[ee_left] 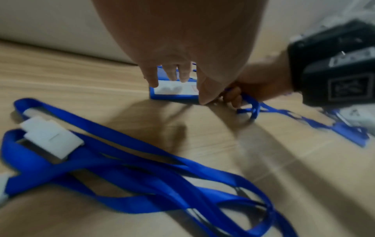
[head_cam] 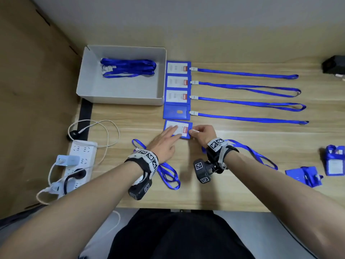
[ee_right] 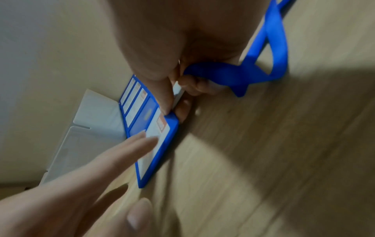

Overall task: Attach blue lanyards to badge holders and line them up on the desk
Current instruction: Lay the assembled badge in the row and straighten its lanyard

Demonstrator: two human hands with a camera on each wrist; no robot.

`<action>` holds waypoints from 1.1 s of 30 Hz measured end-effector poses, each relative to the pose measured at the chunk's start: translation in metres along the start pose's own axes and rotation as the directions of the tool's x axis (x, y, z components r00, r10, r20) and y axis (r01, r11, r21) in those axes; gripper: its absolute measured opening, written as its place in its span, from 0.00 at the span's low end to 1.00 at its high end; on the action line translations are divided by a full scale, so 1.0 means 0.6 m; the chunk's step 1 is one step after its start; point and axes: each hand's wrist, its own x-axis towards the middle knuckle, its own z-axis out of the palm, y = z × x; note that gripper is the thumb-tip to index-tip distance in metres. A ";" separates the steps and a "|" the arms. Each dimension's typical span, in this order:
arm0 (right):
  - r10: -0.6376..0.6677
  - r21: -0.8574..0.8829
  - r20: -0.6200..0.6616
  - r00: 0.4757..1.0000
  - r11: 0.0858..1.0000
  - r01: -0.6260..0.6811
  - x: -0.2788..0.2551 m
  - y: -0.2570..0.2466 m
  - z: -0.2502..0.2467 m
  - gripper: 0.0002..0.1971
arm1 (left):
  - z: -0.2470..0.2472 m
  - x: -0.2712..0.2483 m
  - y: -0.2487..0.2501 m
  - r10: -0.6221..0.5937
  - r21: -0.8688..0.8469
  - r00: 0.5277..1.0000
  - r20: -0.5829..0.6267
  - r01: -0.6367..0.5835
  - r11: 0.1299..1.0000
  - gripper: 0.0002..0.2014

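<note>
- The fifth blue rectangular plastic badge holder (head_cam: pixel 178 129) is seen flat on the light wood-grain desk (head_cam: pixel 242 146), directly below the column of four finished holders (head_cam: pixel 177 90), just beside the lowest one.
- The left hand (head_cam: pixel 166 142) is laid with straight fingers (ee_right: pixel 142 142) pressed on the holder's card face; nothing is gripped.
- The right hand (head_cam: pixel 202 133) is curled, and the white plastic clip (ee_right: pixel 178 91) of a blue fabric lanyard (head_cam: pixel 252 152) is pinched between thumb and forefinger at the holder's right short edge.
- Key relation: the holder lies immediately left of the right fingertips, clip touching or nearly touching its edge; whether it is latched cannot be told.
- The holder's long axis runs left–right, clip end pointing right, matching the row above.
- The lanyard is trailed back under the right wrist, looped, not yet laid straight rightward.
- A spare blue lanyard (ee_left: pixel 121 160) lies loose beneath the left wrist.
- A white cardboard box (head_cam: pixel 121 94) with more lanyards stands left of the column.
</note>
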 end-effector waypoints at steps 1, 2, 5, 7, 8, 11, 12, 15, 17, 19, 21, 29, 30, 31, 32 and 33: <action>-0.015 -0.009 -0.003 1.000 1.000 0.015 0.005 -0.004 0.000 0.06 | 0.000 0.002 0.002 0.030 0.068 0.999 0.032 -0.032 0.997 0.30; -0.032 -0.023 0.001 0.999 0.999 0.032 0.009 -0.008 -0.002 0.06 | 0.001 0.005 0.004 0.034 0.134 0.998 0.059 -0.041 0.990 0.30; -0.031 -0.081 0.043 0.999 0.996 0.034 0.019 -0.016 -0.020 0.09 | 0.007 0.010 0.010 -0.047 0.269 0.993 0.113 0.015 0.963 0.35; -0.003 -0.156 0.080 0.997 0.988 0.016 0.024 -0.021 -0.040 0.12 | 0.013 0.013 0.008 -0.084 0.287 0.987 0.138 0.042 0.957 0.38; 0.010 -0.189 0.100 0.995 0.982 0.009 0.024 -0.025 -0.053 0.13 | 0.014 0.013 0.008 -0.091 0.279 0.985 0.149 0.046 0.959 0.38; 0.034 -0.190 0.174 0.984 0.982 0.000 0.021 -0.031 -0.092 0.12 | 0.015 0.012 0.010 -0.113 0.272 0.978 0.176 0.062 0.960 0.40; 0.030 -0.191 0.193 0.981 0.982 0.007 0.020 -0.031 -0.103 0.12 | 0.014 0.011 0.012 -0.125 0.285 0.976 0.181 0.070 0.956 0.40; -0.017 -0.226 0.214 0.977 0.972 0.066 0.019 -0.027 -0.133 0.10 | 0.009 0.012 0.024 -0.156 0.332 0.970 0.185 0.087 0.939 0.39; -0.049 -0.287 0.217 0.975 0.952 0.111 0.018 -0.024 -0.152 0.08 | 0.001 0.015 0.032 -0.178 0.350 0.963 0.204 0.098 0.932 0.38; -0.070 -0.354 0.209 0.975 0.924 0.142 0.018 -0.020 -0.173 0.06 | -0.009 0.022 0.039 -0.199 0.367 0.953 0.229 0.105 0.924 0.36; -0.075 -0.431 0.189 0.979 0.890 0.151 0.020 -0.011 -0.198 0.05 | -0.017 0.031 0.047 -0.226 0.383 0.942 0.248 0.119 0.916 0.34; -0.072 -0.576 0.065 0.995 0.812 0.096 0.007 0.021 -0.301 0.07 | -0.035 0.064 0.085 -0.355 0.406 0.884 0.305 0.217 0.888 0.27; -0.071 -0.588 0.046 0.996 0.805 0.085 0.007 0.026 -0.311 0.08 | -0.037 0.064 0.086 -0.364 0.404 0.878 0.310 0.225 0.886 0.26; -0.074 -0.603 0.023 0.997 0.795 0.073 0.006 0.030 -0.320 0.10 | -0.038 0.064 0.088 -0.370 0.400 0.874 0.315 0.231 0.887 0.26; -0.081 -0.619 0.001 0.997 0.782 0.065 0.003 0.033 -0.327 0.12 | -0.039 0.063 0.089 -0.374 0.391 0.871 0.319 0.239 0.889 0.26; -0.087 -0.625 -0.014 0.996 0.778 0.059 0.001 0.035 -0.331 0.12 | -0.039 0.063 0.089 -0.376 0.383 0.870 0.320 0.244 0.891 0.25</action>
